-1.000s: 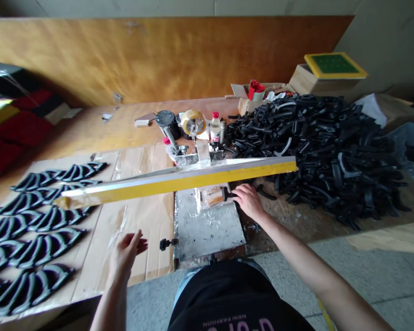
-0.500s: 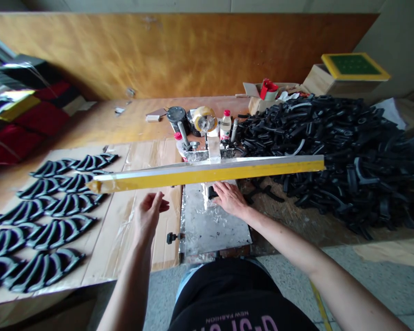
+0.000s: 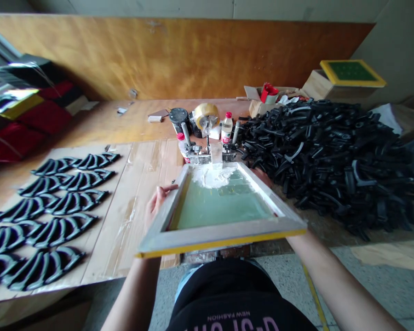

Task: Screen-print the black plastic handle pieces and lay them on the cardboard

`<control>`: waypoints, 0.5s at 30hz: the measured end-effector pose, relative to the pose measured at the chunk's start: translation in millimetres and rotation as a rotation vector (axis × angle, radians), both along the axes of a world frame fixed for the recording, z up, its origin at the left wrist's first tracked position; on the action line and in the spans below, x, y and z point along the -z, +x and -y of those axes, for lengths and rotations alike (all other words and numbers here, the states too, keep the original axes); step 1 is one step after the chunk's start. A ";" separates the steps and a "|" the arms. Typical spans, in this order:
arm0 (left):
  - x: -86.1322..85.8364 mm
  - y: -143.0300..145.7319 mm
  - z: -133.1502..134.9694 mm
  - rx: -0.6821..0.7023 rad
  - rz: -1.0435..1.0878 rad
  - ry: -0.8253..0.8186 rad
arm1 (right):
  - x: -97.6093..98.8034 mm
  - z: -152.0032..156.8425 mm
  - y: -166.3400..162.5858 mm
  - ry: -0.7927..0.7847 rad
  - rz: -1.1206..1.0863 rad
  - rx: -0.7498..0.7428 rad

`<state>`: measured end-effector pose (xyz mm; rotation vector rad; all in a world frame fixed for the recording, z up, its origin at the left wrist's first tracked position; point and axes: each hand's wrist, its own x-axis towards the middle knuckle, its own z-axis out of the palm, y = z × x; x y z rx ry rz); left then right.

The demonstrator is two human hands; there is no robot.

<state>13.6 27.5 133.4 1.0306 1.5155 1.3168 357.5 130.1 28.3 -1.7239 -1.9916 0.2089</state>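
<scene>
A screen printing frame (image 3: 224, 229) with grey bars, a yellow lower edge and green mesh (image 3: 224, 202) slants over the work spot in front of me. White paste (image 3: 214, 176) is smeared across the far part of its mesh. My left hand (image 3: 156, 201) is closed at the left side bar, one finger lying along its outer edge. At the right side bar, my right hand (image 3: 263, 176) grips from the outside, most of its fingers hidden by the frame. Both forearms pass beneath the near corners. The frame covers most of the metal base plate below.
Black curved grille pieces (image 3: 69, 200) lie in rows on cardboard (image 3: 138, 161) at left. A large heap of black plastic parts (image 3: 331, 151) fills the right. Behind the clamp (image 3: 216, 155) stand a tape roll (image 3: 207, 115), bottles (image 3: 227, 128) and a dark tin (image 3: 178, 119).
The frame has swung from nearly edge-on to a downward slant, showing its mesh. My right hand has left the base plate and moved right to the side bar; my left hand has shifted slightly right.
</scene>
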 end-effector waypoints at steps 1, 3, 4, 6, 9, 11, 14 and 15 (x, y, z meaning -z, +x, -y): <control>6.4 -3.1 9.0 0.033 -0.018 -0.079 | -7.0 -2.2 8.1 -0.001 -0.009 0.066; 22.8 -6.8 22.9 0.105 -0.001 -0.211 | -23.2 -7.3 5.5 0.053 -0.038 0.130; 33.0 -7.3 27.4 0.127 0.020 -0.255 | -31.5 -10.2 -4.9 0.112 -0.052 0.106; 56.3 -6.8 31.3 0.149 0.041 -0.300 | -45.7 -16.6 -37.6 0.230 -0.048 -0.035; 92.3 -6.0 29.2 0.146 0.000 -0.302 | -56.9 -26.3 -88.3 0.205 0.062 -0.235; 112.1 -7.2 26.5 0.148 -0.033 -0.292 | -58.0 -31.5 -106.4 0.064 0.156 -0.289; 131.0 -10.3 24.6 0.157 -0.070 -0.283 | -56.5 -34.4 -108.8 -0.076 0.255 -0.292; 134.3 -11.1 24.7 0.158 -0.078 -0.280 | -55.7 -33.5 -106.8 -0.075 0.277 -0.270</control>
